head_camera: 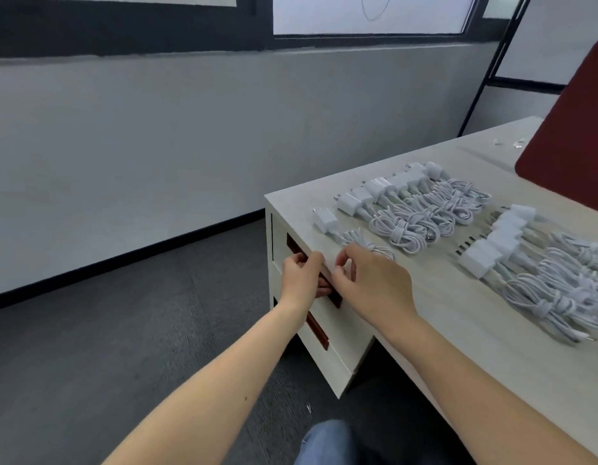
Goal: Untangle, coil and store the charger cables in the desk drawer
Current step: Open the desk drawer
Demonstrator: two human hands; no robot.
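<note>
Desk point(458, 337): two rows of coiled charger cables point(421, 213) on top, so coiling looks finished and storing not yet begun.

Top drawer point(354, 318): appears shut.

Left hand point(299, 276): fingers hooked into the red handle slot point(294, 246).

Right hand point(374, 283): at the desk's front edge, fingers curled and thumb near forefinger. Whether it holds anything cannot be told.

Single cable point(361, 241): just beyond the right hand, near the edge.

Step judged: opening the drawer. The next move calls for a straight outward pull. The carpet in front is open, though the person's knee point(324, 441) sits low in that path.
</note>
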